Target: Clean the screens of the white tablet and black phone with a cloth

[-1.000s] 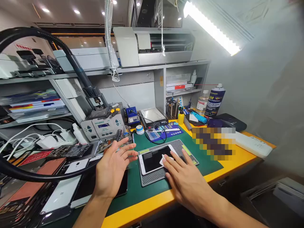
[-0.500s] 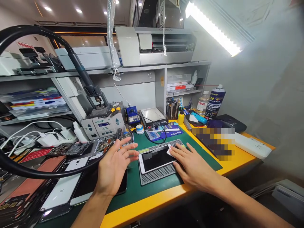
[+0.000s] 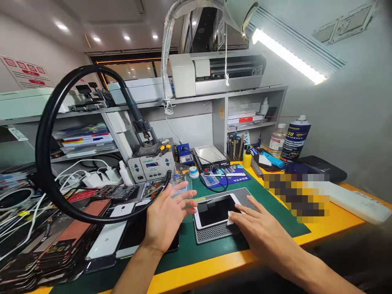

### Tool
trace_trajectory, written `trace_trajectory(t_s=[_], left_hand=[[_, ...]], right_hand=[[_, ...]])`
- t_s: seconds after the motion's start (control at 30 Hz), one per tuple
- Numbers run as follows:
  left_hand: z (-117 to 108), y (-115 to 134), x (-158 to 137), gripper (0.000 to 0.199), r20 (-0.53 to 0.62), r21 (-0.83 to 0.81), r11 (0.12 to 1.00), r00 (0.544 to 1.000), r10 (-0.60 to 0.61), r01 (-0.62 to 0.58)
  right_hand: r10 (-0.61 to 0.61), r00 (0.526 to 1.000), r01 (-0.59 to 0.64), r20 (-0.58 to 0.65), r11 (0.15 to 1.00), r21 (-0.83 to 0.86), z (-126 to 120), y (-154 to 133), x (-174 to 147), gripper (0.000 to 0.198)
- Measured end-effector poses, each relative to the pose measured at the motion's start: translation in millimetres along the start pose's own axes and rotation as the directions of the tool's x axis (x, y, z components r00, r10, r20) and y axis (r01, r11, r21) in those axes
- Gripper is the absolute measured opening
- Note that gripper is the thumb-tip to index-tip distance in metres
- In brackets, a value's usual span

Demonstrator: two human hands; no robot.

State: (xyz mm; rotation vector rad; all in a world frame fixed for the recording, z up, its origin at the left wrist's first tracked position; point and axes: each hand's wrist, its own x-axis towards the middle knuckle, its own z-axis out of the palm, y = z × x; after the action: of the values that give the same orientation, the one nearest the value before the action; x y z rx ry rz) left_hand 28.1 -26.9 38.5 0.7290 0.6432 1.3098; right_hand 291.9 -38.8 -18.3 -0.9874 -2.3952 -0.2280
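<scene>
A white smartphone [image 3: 216,211] with a dark screen lies face up on a grey perforated pad [image 3: 211,236]. My right hand [image 3: 255,224] presses a small white wipe [image 3: 229,217] against the phone's right end, near its front edge. Its fingertips are bunched on the wipe, which is partly hidden under them. My left hand [image 3: 168,218] hovers just left of the phone, palm turned inward and fingers spread, holding nothing. A dark-screened device [image 3: 139,234] lies partly behind my left wrist.
Under the pad is a green mat [image 3: 275,212] on a yellow bench. Stacked phone parts [image 3: 67,245] and a white phone back [image 3: 110,232] fill the left, below a looping black hose [image 3: 43,134]. A spray can [image 3: 295,139] and a yellow bottle [image 3: 247,158] stand behind.
My right hand has drawn the wipe from the phone's far right corner toward its near right edge. My left hand stays spread beside the phone. The camera view has shifted left and up.
</scene>
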Motion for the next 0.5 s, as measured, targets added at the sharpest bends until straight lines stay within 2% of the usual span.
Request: trace_trajectory(t_s=[0.07, 0.13, 0.27, 0.4, 0.5], left_hand=[[-0.3, 0.2, -0.3, 0.046, 0.036, -0.015, 1.0, 0.999, -0.019, 0.02], [-0.7, 0.0, -0.7, 0.047, 0.085, -0.038, 0.999, 0.996, -0.028, 0.031], [-1.7, 0.2, -1.6, 0.049, 0.158, -0.062, 0.997, 0.987, -0.037, 0.047], [-2.6, 0.7, -2.7, 0.042, 0.181, -0.064, 0.996, 0.982, -0.045, 0.057], [-2.7, 0.6, -2.8, 0.038, 0.191, -0.066, 0.996, 0.98, -0.049, 0.062]], right_hand=[[0.07, 0.996, -0.062, -0.061, 0.991, 0.121, -8.2, -7.7, 5.4, 0.034], [0.176, 0.981, -0.146, -0.078, 0.944, 0.296, -17.5, -17.0, 13.7, 0.024], [0.33, 0.943, -0.242, -0.039, 0.762, 0.601, -28.3, -34.3, 32.3, 0.02], [0.402, 0.915, -0.284, 0.011, 0.627, 0.725, -25.6, -47.0, 44.9, 0.02], [0.439, 0.896, -0.243, -0.068, 0.612, 0.753, -20.1, -54.8, 52.0, 0.017]])
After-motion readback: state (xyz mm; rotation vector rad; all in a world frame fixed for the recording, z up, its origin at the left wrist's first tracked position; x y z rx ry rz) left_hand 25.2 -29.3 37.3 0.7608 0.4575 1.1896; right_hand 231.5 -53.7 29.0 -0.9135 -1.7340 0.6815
